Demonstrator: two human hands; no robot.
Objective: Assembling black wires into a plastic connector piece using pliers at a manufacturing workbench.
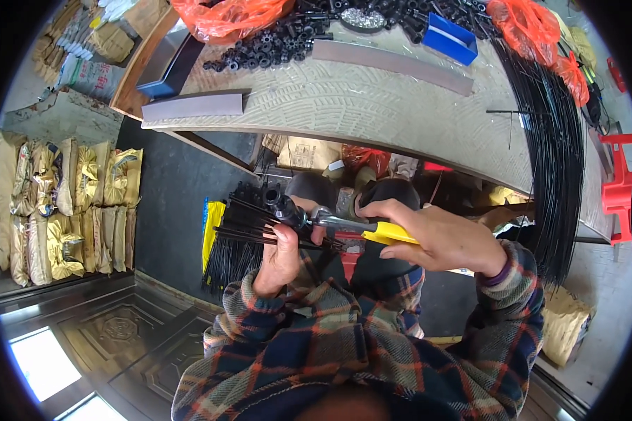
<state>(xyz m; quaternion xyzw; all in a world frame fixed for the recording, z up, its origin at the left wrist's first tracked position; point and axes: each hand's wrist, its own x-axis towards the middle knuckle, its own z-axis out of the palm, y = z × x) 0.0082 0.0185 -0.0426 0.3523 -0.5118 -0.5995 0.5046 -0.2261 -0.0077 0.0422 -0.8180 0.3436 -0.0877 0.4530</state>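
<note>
In front of my body my left hand (279,259) is closed round several thin black rods (242,228), which stick out to its left. A short black tubular fitting (282,206) sits at its fingertips, open end facing up and left. My right hand (439,235) grips a pair of pliers (395,233) by the yellow handles. Their metal jaws reach left to the fitting and the left fingers; whether they are clamped on it I cannot tell. Below the hands hangs a larger bunch of black rods (225,256), beside a yellow bag (212,238).
Ahead stands a worktable (372,105) with piled black fittings (267,50), a blue box (449,41) and orange plastic bags (527,28). Long black rods (558,182) drape over its right end. A red stool (619,182) stands right; stacked sacks (70,210) are left.
</note>
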